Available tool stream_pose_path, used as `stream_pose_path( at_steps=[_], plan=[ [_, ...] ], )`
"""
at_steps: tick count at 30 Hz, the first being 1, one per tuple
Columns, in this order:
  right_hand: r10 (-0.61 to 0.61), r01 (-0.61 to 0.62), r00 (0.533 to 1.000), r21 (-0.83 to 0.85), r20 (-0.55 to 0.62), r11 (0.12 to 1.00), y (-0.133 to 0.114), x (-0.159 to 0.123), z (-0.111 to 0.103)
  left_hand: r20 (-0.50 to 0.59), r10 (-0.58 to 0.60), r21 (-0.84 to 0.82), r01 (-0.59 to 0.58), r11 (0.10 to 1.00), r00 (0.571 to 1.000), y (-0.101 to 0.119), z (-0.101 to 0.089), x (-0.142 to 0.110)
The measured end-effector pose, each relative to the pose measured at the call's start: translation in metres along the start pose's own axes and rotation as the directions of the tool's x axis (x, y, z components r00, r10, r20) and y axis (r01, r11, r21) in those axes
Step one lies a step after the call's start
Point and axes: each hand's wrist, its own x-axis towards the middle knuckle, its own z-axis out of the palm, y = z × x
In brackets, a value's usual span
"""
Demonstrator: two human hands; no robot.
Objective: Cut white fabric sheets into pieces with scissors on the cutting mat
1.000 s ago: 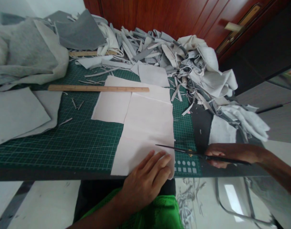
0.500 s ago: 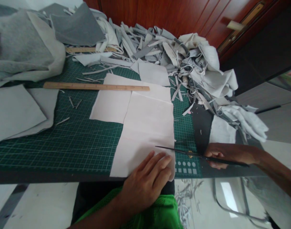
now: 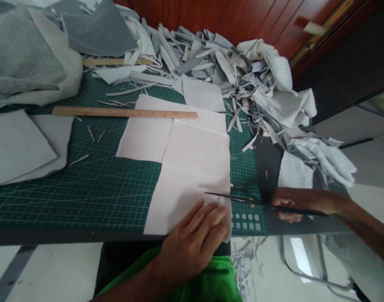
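My left hand [image 3: 196, 233] lies with its fingers stretched out on the near end of a white piece of fabric [image 3: 196, 155], by the table's front edge. My right hand [image 3: 289, 203] is closed round the handles of a pair of black scissors [image 3: 252, 202]. Their blades point left across the fabric's right edge, just beyond my left fingertips; one blade lies over the fabric. Part of the lower blade is hard to make out. Another white piece [image 3: 143, 140] lies partly under the first, with a wooden ruler [image 3: 125, 112] across it.
A green cutting mat [image 3: 116, 188] covers much of the table. Grey and white fabric scraps [image 3: 210, 58] are heaped along the back and right. Larger grey fabric [image 3: 31, 54] is piled at the left, above stacked pale pieces [image 3: 18, 147]. A metal-framed chair [image 3: 308, 274] stands below right.
The view has shifted slightly. Both hands, the scissors and the fabric hold nearly the same positions.
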Motion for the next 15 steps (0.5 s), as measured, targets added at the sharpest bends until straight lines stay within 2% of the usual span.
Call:
stream_pose_path(
  at_steps=[3,15],
  plan=[
    [-0.002,0.004,1.000,0.054,-0.031,0.999,-0.0021,-0.0005,0.0006,-0.004,-0.008,-0.004,0.008,1.000,1.000,0.0005,-0.0011,0.0002],
    [0.021,-0.021,1.000,0.059,0.000,0.998,-0.0045,0.0010,-0.0009,-0.031,-0.020,-0.017,0.020,1.000,0.999,0.0016,-0.0031,0.0003]
  ],
)
